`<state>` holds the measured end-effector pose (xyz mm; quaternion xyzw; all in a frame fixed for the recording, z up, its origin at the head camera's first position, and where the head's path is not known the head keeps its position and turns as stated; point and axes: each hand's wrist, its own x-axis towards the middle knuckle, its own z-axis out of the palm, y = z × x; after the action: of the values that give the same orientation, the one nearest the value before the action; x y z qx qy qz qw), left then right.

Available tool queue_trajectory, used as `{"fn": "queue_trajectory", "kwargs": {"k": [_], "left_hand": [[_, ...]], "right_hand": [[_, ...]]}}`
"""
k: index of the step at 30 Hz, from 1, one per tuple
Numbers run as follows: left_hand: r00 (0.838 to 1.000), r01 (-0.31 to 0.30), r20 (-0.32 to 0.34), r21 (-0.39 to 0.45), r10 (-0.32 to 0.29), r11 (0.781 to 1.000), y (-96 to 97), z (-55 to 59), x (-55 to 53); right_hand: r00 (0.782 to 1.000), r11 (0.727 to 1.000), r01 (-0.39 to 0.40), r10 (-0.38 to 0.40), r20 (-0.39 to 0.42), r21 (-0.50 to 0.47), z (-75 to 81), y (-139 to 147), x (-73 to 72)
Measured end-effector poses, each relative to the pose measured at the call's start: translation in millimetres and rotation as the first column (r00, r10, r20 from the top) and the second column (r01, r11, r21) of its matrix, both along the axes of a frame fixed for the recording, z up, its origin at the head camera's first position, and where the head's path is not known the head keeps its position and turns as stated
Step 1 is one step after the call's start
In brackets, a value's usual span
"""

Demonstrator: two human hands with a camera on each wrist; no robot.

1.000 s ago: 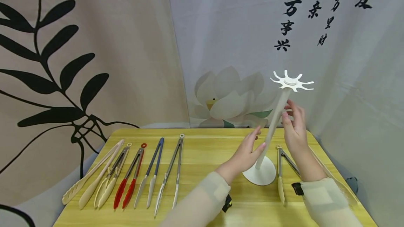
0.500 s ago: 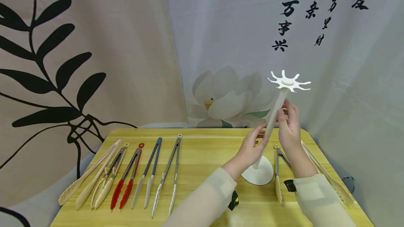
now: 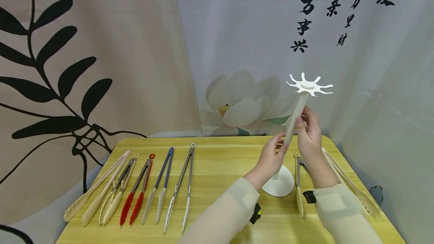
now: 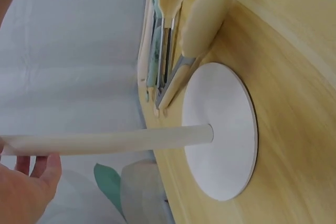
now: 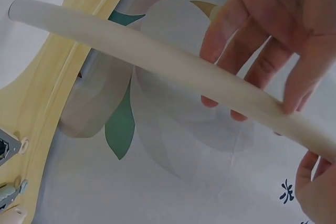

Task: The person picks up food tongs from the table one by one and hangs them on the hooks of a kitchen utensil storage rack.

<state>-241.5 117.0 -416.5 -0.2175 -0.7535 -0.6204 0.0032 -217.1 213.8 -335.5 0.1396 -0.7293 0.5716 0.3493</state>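
A white stand with a pole (image 3: 294, 123), a round base (image 3: 281, 185) and a spoked hook top (image 3: 307, 85) leans slightly right in the head view. Its base lies on the table. My left hand (image 3: 271, 156) grips the pole around its middle, thumb in front and fingers behind, as the right wrist view shows. Higher up, my right hand (image 3: 310, 135) holds the same pole (image 5: 157, 57) between thumb and fingers from the right side. In the left wrist view, part of my left hand (image 4: 26, 190) shows against the pole; its fingertips are partly hidden.
To the left lie several kitchen tongs in a row: pale (image 3: 93, 207), cream-tipped (image 3: 112, 210), red-tipped (image 3: 126, 207), blue-handled (image 3: 162, 172) and metal (image 3: 183, 172). Cream-tipped tongs (image 3: 299, 199) and longer pale tongs (image 3: 367, 200) lie right of the base on the wooden table (image 3: 227, 176).
My left hand has moved right and up from beside the pole and now grips it. The right hand's fingers have come in against the pole. The tongs lie as before.
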Motion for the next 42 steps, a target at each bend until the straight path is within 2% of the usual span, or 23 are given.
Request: {"fn": "queue_trajectory", "kwargs": {"k": [5, 11, 18, 25, 31, 34, 39, 42], "left_hand": [[0.999, -0.031, -0.038, -0.058, 0.029, 0.998, 3.5, -4.3, -1.9], [0.997, -0.035, -0.078, -0.113, 0.026, 0.993, 3.4, -5.5, -3.3], [0.996, -0.036, -0.084, -0.134, 0.025, 0.99, 1.1, -2.8, -1.8], [0.991, -0.058, -0.133, -0.167, 0.035, 0.984, 1.1, -4.3, -2.1], [0.98, -0.123, -0.181, -0.209, 0.085, 0.97, -2.3, -4.8, -2.0], [0.979, -0.123, -0.185, -0.22, 0.082, 0.968, -4.8, -3.5, -1.0], [0.981, -0.115, -0.175, -0.219, 0.077, 0.969, -8.7, -1.9, 0.6], [0.978, -0.133, -0.19, -0.23, 0.09, 0.964, -11.2, -3.1, 0.5]], "right_hand": [[1.0, 0.999, -0.02, 0.021, 0.021, -0.035, -8.8, 4.0, -9.0], [0.998, 0.993, -0.039, 0.044, 0.039, -0.108, -21.0, 11.0, -20.8], [0.998, 0.988, -0.044, 0.051, 0.045, -0.147, -19.3, 8.1, -19.7], [0.998, 0.991, -0.024, 0.031, 0.055, -0.131, -18.3, 6.3, -17.7], [0.993, 0.979, -0.117, 0.117, -0.01, -0.169, -19.4, 3.8, -21.6], [0.989, 0.969, -0.149, 0.146, -0.032, -0.199, -19.7, 1.8, -23.1], [0.986, 0.962, -0.164, 0.163, -0.025, -0.218, -19.3, -1.5, -23.6], [0.985, 0.962, -0.17, 0.171, -0.012, -0.213, -19.1, -4.2, -23.8]]}}
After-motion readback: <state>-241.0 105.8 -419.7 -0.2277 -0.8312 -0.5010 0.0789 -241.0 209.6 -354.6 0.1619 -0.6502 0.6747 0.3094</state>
